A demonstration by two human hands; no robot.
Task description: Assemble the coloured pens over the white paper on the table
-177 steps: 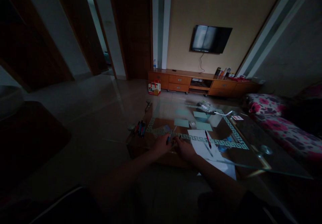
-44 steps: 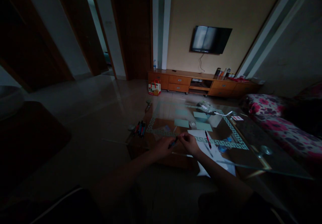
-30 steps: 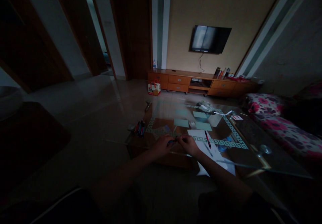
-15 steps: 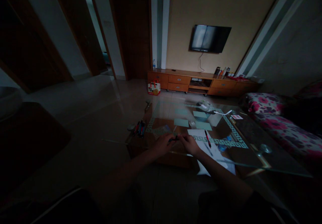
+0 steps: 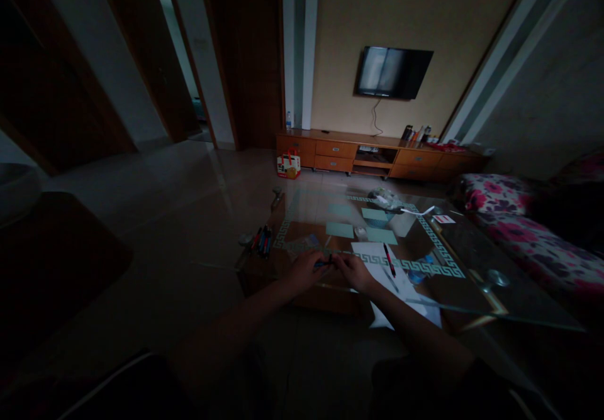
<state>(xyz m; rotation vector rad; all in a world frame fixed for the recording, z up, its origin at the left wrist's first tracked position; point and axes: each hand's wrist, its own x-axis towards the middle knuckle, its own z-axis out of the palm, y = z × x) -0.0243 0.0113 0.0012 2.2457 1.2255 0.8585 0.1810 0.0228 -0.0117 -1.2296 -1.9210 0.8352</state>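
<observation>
Over the near edge of the glass table (image 5: 302,215), both my hands meet at a dark pen (image 5: 323,263) with a bit of blue on it. My left hand (image 5: 304,270) is closed around one end. My right hand (image 5: 353,271) pinches the other end, its fingertips close to the left ones. Fingers cover much of the pen, and the light is dim. Just right of my right hand lies white paper (image 5: 377,269), with a red and black pen (image 5: 389,260) on it. Several pens (image 5: 262,243) lie bunched at the table's left edge.
Farther back on the table are a clear plastic bag (image 5: 384,198), a white strip (image 5: 419,211) and a small card (image 5: 444,219). A low wooden cabinet (image 5: 336,149) stands by the wall, a carton (image 5: 289,165) before it. A flowered sofa (image 5: 533,237) is at right.
My hands stay in nearly the same place. A little more of the pen, with its blue part, shows between my fingers now.
</observation>
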